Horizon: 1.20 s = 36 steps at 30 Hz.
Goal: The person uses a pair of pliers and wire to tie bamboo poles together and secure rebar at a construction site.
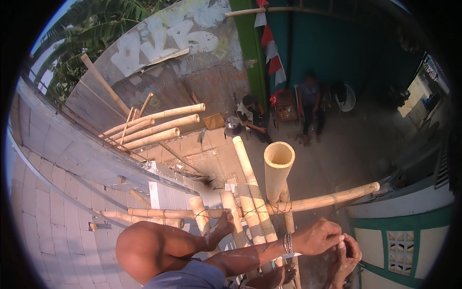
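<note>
My left hand (320, 237), with beaded bracelets (288, 243) on its wrist, is closed in a pinch. My right hand (347, 255) pinches close against it, the fingertips of both meeting. Whatever lies between them is too small to make out. Both hands are held to the right of a bamboo scaffold, past its upright poles. A thick hollow bamboo pole (277, 176) rises nearest to them, beside a crossing bamboo pole (332, 196) bound with dark ties (279, 208). My bare left foot (220, 230) rests on the bamboo poles, and my other foot (285, 276) shows below my forearm.
A grey block wall (53, 212) runs along the left. More cut bamboo poles (159, 126) lean beyond it. Far below, one person sits (252, 118) and another (310, 103) is near a wooden chair (287, 108) and a fan (345, 98). A green-framed wall (409, 221) stands at right.
</note>
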{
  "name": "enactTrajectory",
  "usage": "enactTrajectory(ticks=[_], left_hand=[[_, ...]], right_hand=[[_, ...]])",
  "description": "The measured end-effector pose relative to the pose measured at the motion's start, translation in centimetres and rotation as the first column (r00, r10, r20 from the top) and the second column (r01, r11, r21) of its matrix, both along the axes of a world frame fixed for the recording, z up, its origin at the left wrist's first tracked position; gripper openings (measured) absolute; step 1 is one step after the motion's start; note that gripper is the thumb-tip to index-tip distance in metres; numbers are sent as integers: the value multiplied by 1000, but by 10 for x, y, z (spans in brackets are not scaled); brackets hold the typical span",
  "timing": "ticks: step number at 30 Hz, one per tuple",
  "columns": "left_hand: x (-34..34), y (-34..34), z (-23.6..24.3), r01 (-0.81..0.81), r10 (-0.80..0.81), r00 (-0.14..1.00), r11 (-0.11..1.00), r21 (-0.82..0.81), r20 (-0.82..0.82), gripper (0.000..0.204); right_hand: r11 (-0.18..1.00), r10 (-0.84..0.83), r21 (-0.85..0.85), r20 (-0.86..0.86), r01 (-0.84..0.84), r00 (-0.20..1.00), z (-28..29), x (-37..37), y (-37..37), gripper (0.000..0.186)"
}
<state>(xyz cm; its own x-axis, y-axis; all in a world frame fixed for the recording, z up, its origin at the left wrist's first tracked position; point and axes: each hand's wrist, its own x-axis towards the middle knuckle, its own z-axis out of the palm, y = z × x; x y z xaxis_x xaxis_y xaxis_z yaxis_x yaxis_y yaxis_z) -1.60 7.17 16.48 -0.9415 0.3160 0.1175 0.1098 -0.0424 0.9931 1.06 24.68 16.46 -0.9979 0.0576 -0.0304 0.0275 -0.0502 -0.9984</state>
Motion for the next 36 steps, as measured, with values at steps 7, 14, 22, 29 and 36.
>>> enactTrajectory(ticks=[7,14,22,29,36], left_hand=[[-4,14,4,-104,99,994,989,-104,-51,29],[5,25,-7,-250,234,964,959,-137,-124,23],[9,25,-3,-187,183,981,981,-59,-70,22],[3,31,3,-237,223,970,959,-155,-98,23],[2,26,11,-221,213,975,960,-173,-62,20]], right_hand=[[996,-73,-50,-89,68,993,-11,-4,0,16],[943,-64,331,81,34,995,25,7,-5,22],[979,-44,203,214,0,976,8,6,13,25],[981,-27,188,-149,55,989,2,1,2,10],[990,-98,95,-93,106,991,-7,0,1,11]])
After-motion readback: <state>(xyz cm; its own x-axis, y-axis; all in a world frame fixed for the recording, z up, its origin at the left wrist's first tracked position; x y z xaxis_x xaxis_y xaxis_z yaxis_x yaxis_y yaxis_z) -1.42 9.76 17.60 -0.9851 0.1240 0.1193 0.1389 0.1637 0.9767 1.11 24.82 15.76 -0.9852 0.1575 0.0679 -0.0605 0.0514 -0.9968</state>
